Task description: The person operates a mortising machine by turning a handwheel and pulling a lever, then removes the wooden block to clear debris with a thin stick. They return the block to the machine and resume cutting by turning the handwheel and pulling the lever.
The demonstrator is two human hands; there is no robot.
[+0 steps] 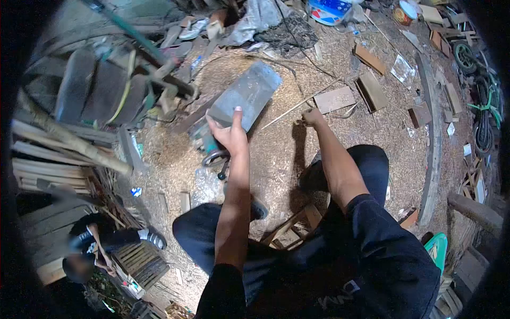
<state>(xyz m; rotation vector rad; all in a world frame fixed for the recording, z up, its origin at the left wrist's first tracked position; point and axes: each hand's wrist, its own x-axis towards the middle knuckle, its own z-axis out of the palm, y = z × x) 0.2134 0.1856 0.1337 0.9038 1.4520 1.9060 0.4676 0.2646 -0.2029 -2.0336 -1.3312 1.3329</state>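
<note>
My left hand (231, 134) is closed on the near end of a grey, box-like block (248, 93), its thumb lying on the upper face and its fingers at the left edge. Just below that hand is a dark green tool or machine part (206, 139) with a round metal ring and a black knob; the block and wrist partly hide it. My right hand (312, 117) is curled into a fist, and whatever it may hold is too small to make out. A thin stick (292, 110) lies right beside it.
Sawdust covers the ground. Brown wooden blocks (371, 91) and a flat board (334, 100) lie beyond my right hand. A long beam (426, 133) runs along the right. Stacked planks (50, 170) stand left; another person (101, 239) sits at lower left.
</note>
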